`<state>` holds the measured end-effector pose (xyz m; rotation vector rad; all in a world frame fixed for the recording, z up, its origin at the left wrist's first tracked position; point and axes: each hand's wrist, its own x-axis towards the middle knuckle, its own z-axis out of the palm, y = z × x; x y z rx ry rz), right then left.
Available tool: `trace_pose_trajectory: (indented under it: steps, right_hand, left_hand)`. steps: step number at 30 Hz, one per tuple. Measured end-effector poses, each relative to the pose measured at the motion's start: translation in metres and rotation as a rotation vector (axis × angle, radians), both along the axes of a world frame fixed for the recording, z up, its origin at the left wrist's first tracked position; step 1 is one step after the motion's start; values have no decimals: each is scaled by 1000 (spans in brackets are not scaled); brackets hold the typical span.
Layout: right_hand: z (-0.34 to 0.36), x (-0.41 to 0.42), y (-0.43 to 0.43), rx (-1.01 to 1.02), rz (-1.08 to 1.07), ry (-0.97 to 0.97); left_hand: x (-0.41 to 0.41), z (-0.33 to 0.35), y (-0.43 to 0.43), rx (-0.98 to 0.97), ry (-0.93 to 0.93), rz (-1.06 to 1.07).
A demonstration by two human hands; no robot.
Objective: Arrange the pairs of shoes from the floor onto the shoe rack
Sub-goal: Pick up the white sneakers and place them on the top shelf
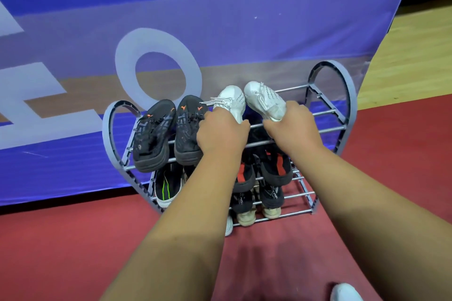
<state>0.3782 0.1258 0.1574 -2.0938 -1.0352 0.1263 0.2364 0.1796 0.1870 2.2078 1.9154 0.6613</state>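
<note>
A grey shoe rack (342, 115) with metal bars stands on the red floor against a blue banner. On its top tier lies a pair of black shoes (166, 134) at the left. My left hand (220, 134) grips the heel of one white shoe (231, 101), and my right hand (293, 127) grips the heel of the other white shoe (263, 99). Both white shoes point toes away over the right half of the top tier. Lower tiers hold a black shoe with a green stripe (167, 186), black-and-red shoes (247, 173) and dark shoes with beige soles (259, 203).
The blue banner (171, 7) with white letters hangs right behind the rack. Wooden floor (411, 61) lies at the right beyond the red mat (73, 252). A white shoe toe (344, 292) shows at the bottom right edge. Part of another white shoe (229, 226) peeks from under my left forearm.
</note>
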Motion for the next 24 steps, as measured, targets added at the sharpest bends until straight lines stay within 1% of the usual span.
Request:
trace_pose_trajectory:
  steps: [2, 4, 6, 8, 10, 12, 14, 17, 20, 24]
  right_hand:
    - [-3, -1, 0, -2, 8, 8]
    - [-3, 0, -2, -21, 45, 2]
    - [-2, 3, -5, -50, 111, -7]
    - [-3, 6, -9, -82, 156, 33]
    - [-5, 8, -11, -59, 169, 64]
    - [-5, 7, -9, -19, 164, 63]
    - [-7, 5, -6, -23, 168, 61]
    - [-11, 3, -7, -43, 162, 69]
    - [-12, 0, -20, -18, 188, 16]
    - [-3, -11, -51, -27, 184, 58]
  left_hand:
    - [2, -2, 0, -43, 34, -7]
    - [0, 1, 1, -117, 23, -34]
    - [-6, 5, 3, -211, 12, -95]
    - [-14, 7, 1, -280, 28, -172]
    - [-21, 3, -2, -241, -5, -217]
    - [-25, -1, -6, -174, -78, -239]
    - [-27, -5, -11, -129, -122, -256]
    - [-32, -10, -22, -79, -94, -295]
    - [-39, -8, -32, -50, -80, -338]
    - [-60, 7, -53, -77, -62, -385]
